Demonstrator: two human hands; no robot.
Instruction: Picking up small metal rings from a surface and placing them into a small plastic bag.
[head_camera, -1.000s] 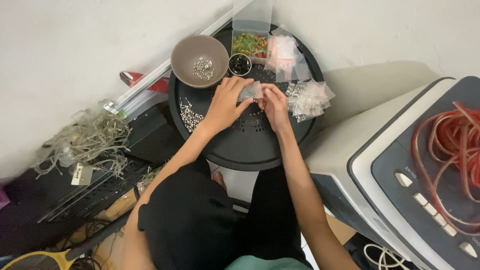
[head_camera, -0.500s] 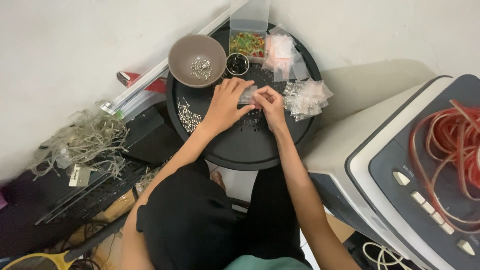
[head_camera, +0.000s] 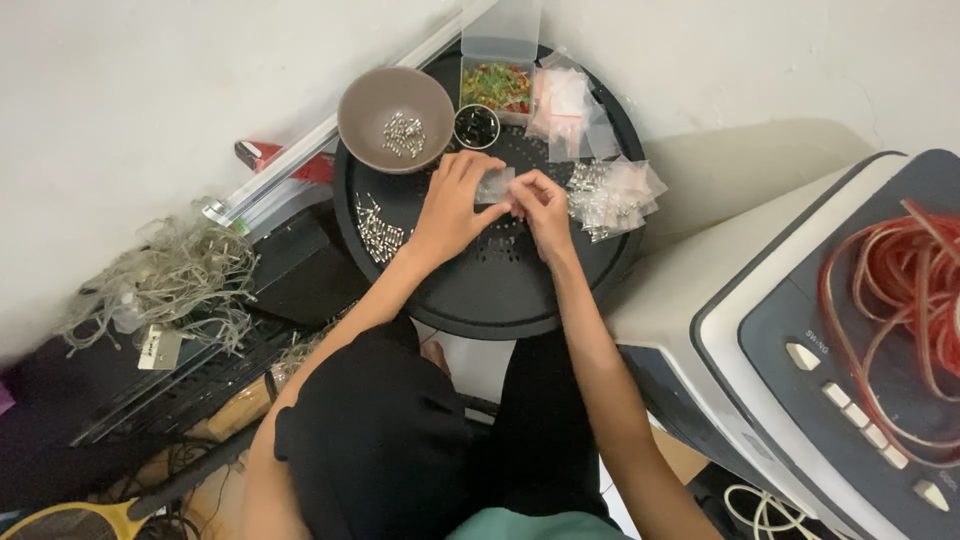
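**Clear bag now pinched between both hands**

Left hand and right hand have closed in on the small clear bag, fingertips clamped at tray centre. Bowl at 11 o'clock, filled bags at 3. Bagging looks underway.

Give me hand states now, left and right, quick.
Left hand: closed, pinching the small clear plastic bag.
Right hand: closed, pinching the same bag's other edge.
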